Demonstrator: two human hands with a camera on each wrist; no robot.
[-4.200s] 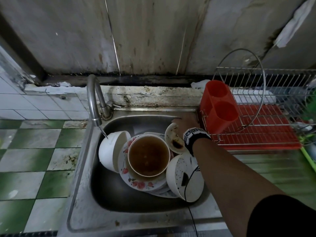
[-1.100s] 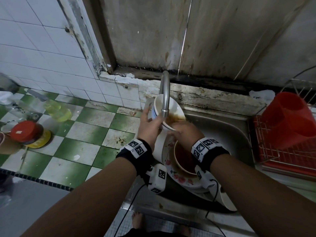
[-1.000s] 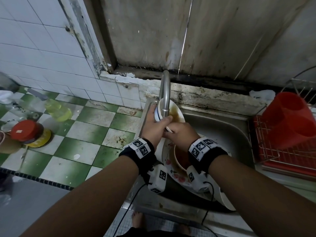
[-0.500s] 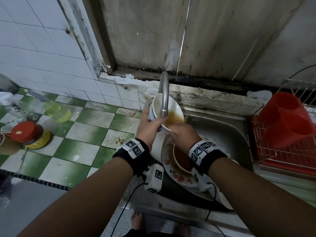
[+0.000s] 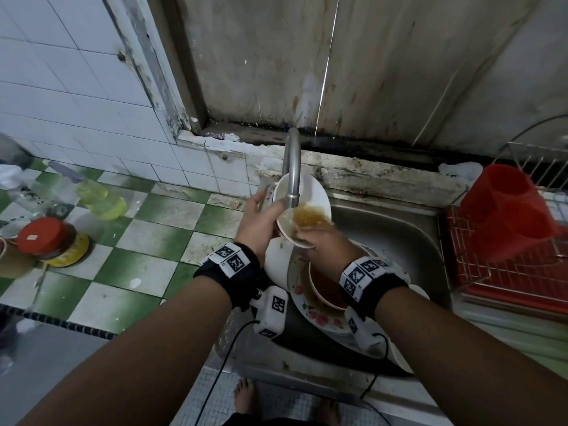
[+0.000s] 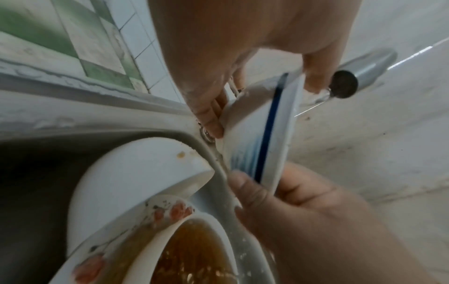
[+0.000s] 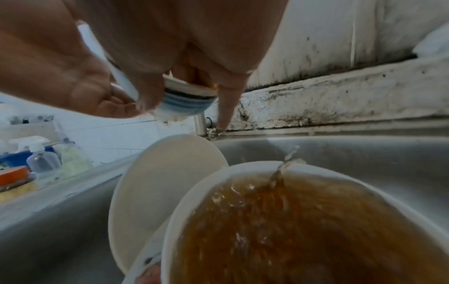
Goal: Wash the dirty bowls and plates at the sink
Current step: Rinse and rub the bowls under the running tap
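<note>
A small white bowl (image 5: 310,192) with blue stripes (image 6: 262,134) is held tilted under the tap spout (image 5: 293,179). My left hand (image 5: 264,219) grips its left rim, thumb inside and fingers behind. My right hand (image 5: 319,244) pinches the lower rim (image 7: 187,103). Brown water sits in the small bowl and runs down into a larger bowl of brown liquid (image 5: 325,290) (image 7: 291,221). That one stands on a flowered plate (image 5: 313,315) in the steel sink (image 5: 399,235). A plain white bowl (image 5: 276,259) leans on its side at the sink's left.
A red cutlery holder (image 5: 507,210) sits in a wire drying rack (image 5: 491,278) right of the sink. On the green-and-white tiled counter to the left stand a bottle of yellow liquid (image 5: 101,198) and a red-lidded jar (image 5: 43,238). The tap's neck (image 5: 292,149) rises between my hands.
Four seconds ago only my right hand reached among the dishes in the sink. Both hands now hold the small bowl under the tap, tilted a little further over the last second.
</note>
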